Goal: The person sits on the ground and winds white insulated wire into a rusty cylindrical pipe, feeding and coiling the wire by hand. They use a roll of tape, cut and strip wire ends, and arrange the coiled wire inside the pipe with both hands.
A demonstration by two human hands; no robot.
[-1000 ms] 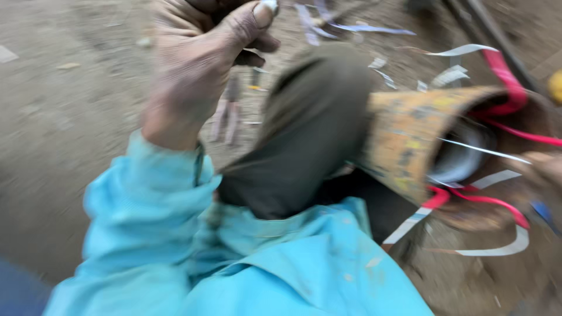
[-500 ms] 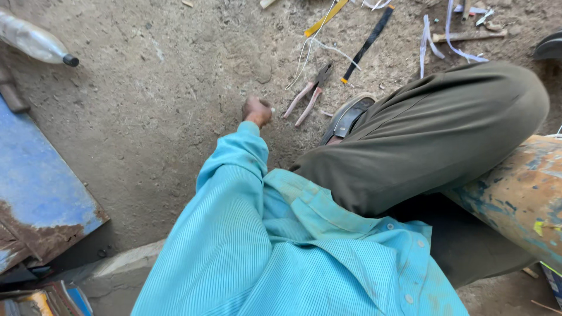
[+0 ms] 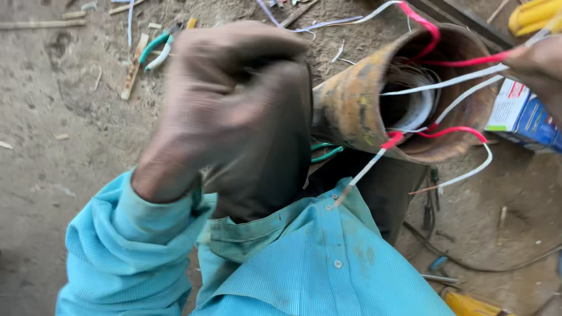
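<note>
My left hand (image 3: 234,111) is raised close to the camera, blurred, its fingers curled shut. Two green curved handles (image 3: 326,153) stick out from under it, apparently a small tool in its grip. Just to its right a rusty cylindrical housing (image 3: 351,105) rests on my lap, with wire windings (image 3: 413,105) inside. Red and white wire leads (image 3: 451,79) run out of its mouth. My right hand (image 3: 538,58) is at the upper right edge, pinching the ends of those leads. My turquoise sleeve (image 3: 129,246) fills the lower left.
Green-handled pliers (image 3: 157,50) and a wooden stick (image 3: 132,70) lie on the dirt ground at upper left. A blue and white box (image 3: 521,111) sits at the right, and a yellow object (image 3: 535,14) above it. Small tools (image 3: 430,202) and a yellow item (image 3: 468,304) lie at lower right.
My left hand was down on the ground by the tools half a second ago; it has come up in front of the camera, closed. The view has swung back to the housing and wires.
</note>
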